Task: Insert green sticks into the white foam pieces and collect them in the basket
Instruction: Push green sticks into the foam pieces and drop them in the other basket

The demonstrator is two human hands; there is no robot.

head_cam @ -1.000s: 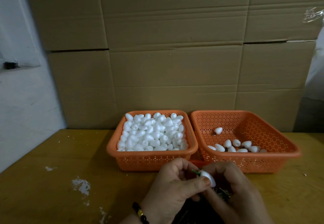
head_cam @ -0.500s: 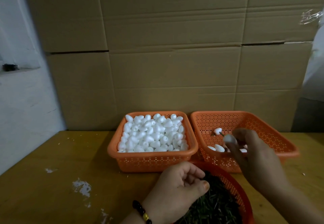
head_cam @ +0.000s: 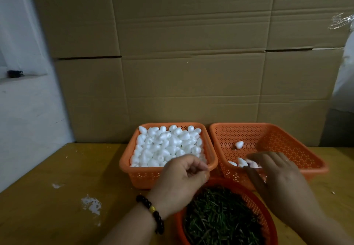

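Cardboard point(head_cam: 191, 62) walls the back of the scene, and below it a yellowish wooden counter point(head_cam: 57, 177) carries three orange baskets. Left basket point(head_cam: 132, 175) is heaped to the rim with white foam pieces point(head_cam: 168, 145), egg-shaped and lying every which way. Right basket point(head_cam: 287, 143) is mostly bare: one foam piece point(head_cam: 239, 144) lies alone mid-floor, its narrow end pointing toward the camera, and a few finished pieces point(head_cam: 241, 162) cluster at the near wall, their long axes roughly level; their sticks cannot be made out. Nearest the camera, a round basket point(head_cam: 254, 202) holds a dense pile of green sticks point(head_cam: 220, 218), lying flat and crossing in all directions.

Right hand point(head_cam: 275, 177) reaches over the near rim of the right basket, blurred, its fingers point(head_cam: 254, 158) extended and loose just above the clustered pieces, holding nothing visible. Left hand point(head_cam: 182, 179), with a dark beaded bracelet point(head_cam: 151, 210) on the wrist, hangs between the left basket and the round one, fingers curled inward; whether they pinch anything cannot be told.
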